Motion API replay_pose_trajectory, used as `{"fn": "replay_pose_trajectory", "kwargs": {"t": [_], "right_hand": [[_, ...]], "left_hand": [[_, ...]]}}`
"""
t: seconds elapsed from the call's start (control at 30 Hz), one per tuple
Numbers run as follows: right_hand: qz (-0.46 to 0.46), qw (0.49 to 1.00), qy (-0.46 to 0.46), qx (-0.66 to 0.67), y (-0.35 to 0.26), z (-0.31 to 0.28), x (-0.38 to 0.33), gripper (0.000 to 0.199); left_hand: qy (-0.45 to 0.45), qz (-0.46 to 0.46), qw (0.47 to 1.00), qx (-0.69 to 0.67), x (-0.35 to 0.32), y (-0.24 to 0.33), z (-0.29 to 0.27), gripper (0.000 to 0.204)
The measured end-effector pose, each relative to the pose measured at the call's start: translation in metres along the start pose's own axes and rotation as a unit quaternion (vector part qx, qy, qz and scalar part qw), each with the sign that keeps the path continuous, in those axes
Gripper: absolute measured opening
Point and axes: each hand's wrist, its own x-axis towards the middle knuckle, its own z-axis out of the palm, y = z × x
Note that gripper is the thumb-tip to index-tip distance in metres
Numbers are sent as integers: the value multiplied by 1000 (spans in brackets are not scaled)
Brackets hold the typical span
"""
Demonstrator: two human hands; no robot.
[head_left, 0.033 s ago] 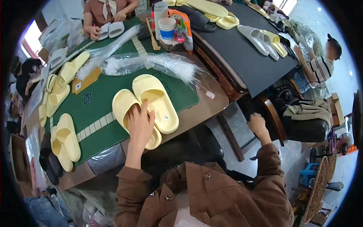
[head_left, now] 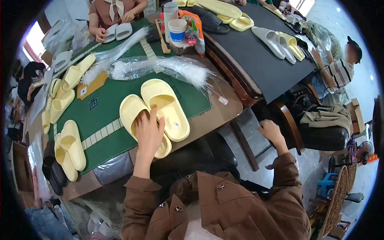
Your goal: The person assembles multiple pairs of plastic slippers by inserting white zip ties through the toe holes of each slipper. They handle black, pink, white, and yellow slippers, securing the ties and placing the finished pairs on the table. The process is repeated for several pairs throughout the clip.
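Observation:
A pair of pale yellow slippers lies side by side at the table's near edge. My left hand (head_left: 149,134) is on the left slipper (head_left: 132,108), with some fingers reaching into its foot opening. Its index finger stretches toward the right slipper (head_left: 176,120), which bears a small round mark on its insole. Past the table's right corner, my right hand (head_left: 271,131) hangs in the air near a wooden chair arm, its fingers curled in. Nothing shows in that hand.
The table has a green mat (head_left: 108,110) with more yellow slippers (head_left: 70,148) at the left. White plastic ties (head_left: 164,68) in clear bags lie across it. A white cup (head_left: 177,30) stands behind. A black table (head_left: 256,52) holds slippers; co-workers sit across and at right.
My right hand has shifted slightly to the left. My left hand and the slippers keep their places.

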Motion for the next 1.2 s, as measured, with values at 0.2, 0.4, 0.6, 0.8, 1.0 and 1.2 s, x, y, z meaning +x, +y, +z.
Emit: {"fn": "replay_pose_trajectory", "kwargs": {"t": [0.2, 0.4, 0.6, 0.8, 1.0, 1.2], "right_hand": [[-75, 923, 99, 365, -112, -75, 88, 13], [-10, 974, 110, 199, -139, -42, 161, 16], [-17, 941, 90, 325, -119, -46, 138, 15], [43, 745, -12, 666, -79, -100, 82, 18], [62, 566, 68, 819, -82, -107, 68, 20], [39, 633, 111, 765, -87, -92, 71, 21]], "left_hand": [[4, -2, 1000, -23, 1, 8, -1, 48], [12, -4, 1000, -3, 0, 5, 1, 48], [-41, -49, 998, -27, -3, 8, -9, 47], [84, 10, 995, 59, -12, 20, -15, 43], [158, 74, 982, -68, 21, 13, -40, 23], [68, 81, 991, 86, 135, -64, -22, 40]]}}
